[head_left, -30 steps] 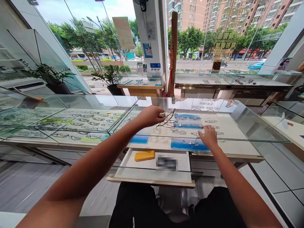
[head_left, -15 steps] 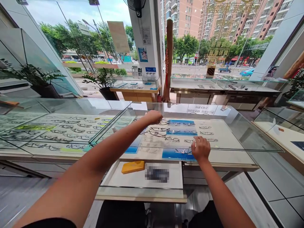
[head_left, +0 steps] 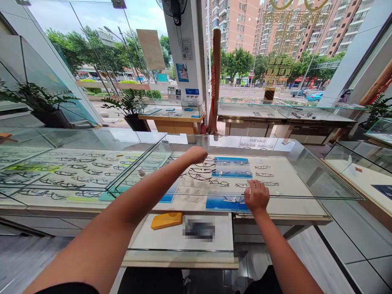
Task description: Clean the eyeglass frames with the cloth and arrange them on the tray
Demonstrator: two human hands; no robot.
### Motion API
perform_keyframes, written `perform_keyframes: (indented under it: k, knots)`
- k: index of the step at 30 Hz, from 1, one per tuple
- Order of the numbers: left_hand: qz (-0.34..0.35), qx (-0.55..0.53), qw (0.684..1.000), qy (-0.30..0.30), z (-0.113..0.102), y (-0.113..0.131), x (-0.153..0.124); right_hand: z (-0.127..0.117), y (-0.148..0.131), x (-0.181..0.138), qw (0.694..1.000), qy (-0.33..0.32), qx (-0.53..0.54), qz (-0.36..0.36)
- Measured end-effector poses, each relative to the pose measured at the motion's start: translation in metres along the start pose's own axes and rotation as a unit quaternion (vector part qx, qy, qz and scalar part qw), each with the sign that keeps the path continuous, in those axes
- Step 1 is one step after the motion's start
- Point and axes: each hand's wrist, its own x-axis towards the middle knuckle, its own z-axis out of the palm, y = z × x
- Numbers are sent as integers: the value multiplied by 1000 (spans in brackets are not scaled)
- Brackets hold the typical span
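My left hand (head_left: 196, 154) reaches deep into a glass display case (head_left: 309, 175), closed in a fist over rows of black-framed glasses (head_left: 199, 173) on a white tray. What its fingers hold is hidden. My right hand (head_left: 256, 195) rests at the front of the tray, fingers bent down lightly beside a blue mat (head_left: 225, 202) carrying one pair of glasses. It holds nothing.
A pulled-out drawer shelf (head_left: 214, 255) below the case carries an orange case (head_left: 167, 219) and a blurred item (head_left: 198, 228). Another glass counter of glasses (head_left: 70, 167) runs to the left. More counters (head_left: 275, 112), potted plants (head_left: 128, 106) and windows stand beyond.
My left hand, which held a black pair of glasses up a second ago, has lowered to the rows in the case. My right hand's fingers have curled slightly. The view has shifted down.
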Motion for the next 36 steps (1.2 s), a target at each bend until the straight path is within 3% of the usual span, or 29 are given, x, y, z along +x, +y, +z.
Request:
perform_keyframes:
  k: [12,21,25,28,32,36]
  knots:
    - [-31,-25,999,-20,8,0,18,-4,-4,5,1000,5,-2,-1]
    - [-56,-66,994,73,-20,-12,9,-3,-6,5,1000,-8,0,2]
    - [-72,-109,985,117,-31,-16,-15,-2,-7,4,1000,-5,-6,3]
    - [-74,-227,959,150,-28,-10,-47,-4,-8,4,1000,-13,-5,5]
    - [-67,-355,894,263,0,10,-100,-10,-9,4,1000,-25,2,11]
    - [-110,-349,851,377,43,32,-141,-20,-15,12,998,-33,26,54]
